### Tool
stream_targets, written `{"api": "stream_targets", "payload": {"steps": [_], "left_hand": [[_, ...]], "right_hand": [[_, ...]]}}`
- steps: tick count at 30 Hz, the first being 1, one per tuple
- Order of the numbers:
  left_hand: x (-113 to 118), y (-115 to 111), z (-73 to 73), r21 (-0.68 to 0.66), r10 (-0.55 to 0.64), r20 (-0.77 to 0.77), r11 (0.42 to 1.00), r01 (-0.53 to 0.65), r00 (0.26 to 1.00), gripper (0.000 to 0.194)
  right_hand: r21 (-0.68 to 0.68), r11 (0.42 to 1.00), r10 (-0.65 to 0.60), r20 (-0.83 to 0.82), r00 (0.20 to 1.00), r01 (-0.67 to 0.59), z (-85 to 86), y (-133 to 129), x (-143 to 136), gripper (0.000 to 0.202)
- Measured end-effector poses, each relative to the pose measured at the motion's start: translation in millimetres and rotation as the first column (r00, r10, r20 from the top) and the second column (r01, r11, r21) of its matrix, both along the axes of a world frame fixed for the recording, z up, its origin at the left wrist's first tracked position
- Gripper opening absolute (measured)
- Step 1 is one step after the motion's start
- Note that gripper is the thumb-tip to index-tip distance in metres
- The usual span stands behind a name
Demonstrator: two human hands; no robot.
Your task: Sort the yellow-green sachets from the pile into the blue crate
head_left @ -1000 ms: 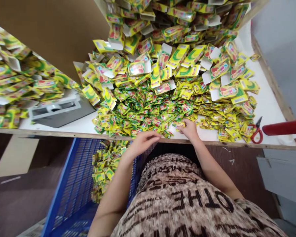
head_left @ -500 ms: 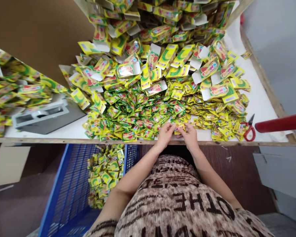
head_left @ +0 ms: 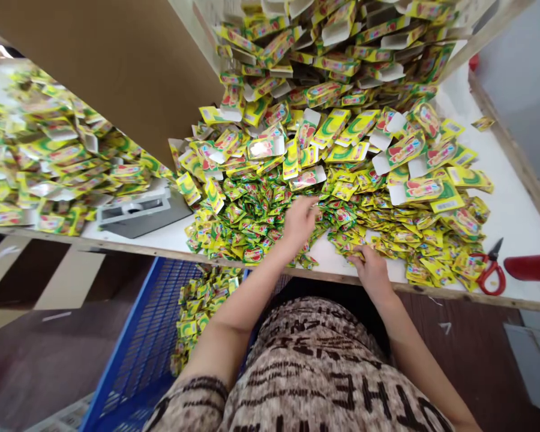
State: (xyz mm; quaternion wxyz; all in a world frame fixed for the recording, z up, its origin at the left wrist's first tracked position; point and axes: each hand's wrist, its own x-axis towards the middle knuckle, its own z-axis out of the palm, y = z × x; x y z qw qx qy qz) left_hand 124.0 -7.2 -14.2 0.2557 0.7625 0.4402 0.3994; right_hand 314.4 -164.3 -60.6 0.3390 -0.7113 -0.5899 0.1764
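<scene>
My left hand (head_left: 300, 222) reaches into the pile of small green and yellow packets (head_left: 261, 210), its fingers bent over them; what lies under the fingertips is hidden. Near the table's front edge, my right hand (head_left: 369, 269) has its thumb and fingers pinched at the packets' edge, on something too small to make out. Yellow packets (head_left: 405, 234) spread to its right. Behind the packets lie many small yellow boxes (head_left: 333, 127) with open white flaps, heaped higher toward the back.
Red-handled scissors (head_left: 492, 273) and a red tube (head_left: 531, 267) lie at the right. A grey tape dispenser (head_left: 135, 210) stands left, beside a brown cardboard panel (head_left: 117, 66). Below the table edge is a blue crate (head_left: 139, 318) holding packets.
My hands were together over a small yellow packet at the table edge. Now they are apart, the left one farther forward in the pile. The view has shifted left.
</scene>
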Motion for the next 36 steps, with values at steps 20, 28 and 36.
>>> {"api": "stream_targets", "payload": {"steps": [20,28,36], "left_hand": [[-33.8,0.2,50.9,-0.178,-0.115,0.078,0.976,0.127,0.99,0.028],[24.7,-65.7,-31.2,-0.582,-0.136,0.398,0.727,0.364,0.907,0.059],[11.8,-86.5,-37.1,-0.604,0.035,0.547,0.708,0.365,0.837,0.053]], "right_hand": [[-0.129,0.964,0.193,-0.256,0.947,-0.232,6.0,-5.6,1.9,0.011],[0.25,0.968,0.025,-0.211,0.977,0.029,63.0,18.4,-1.3,0.015],[0.052,0.941,0.312,0.243,0.918,-0.334,67.5,27.7,-6.2,0.017]]}}
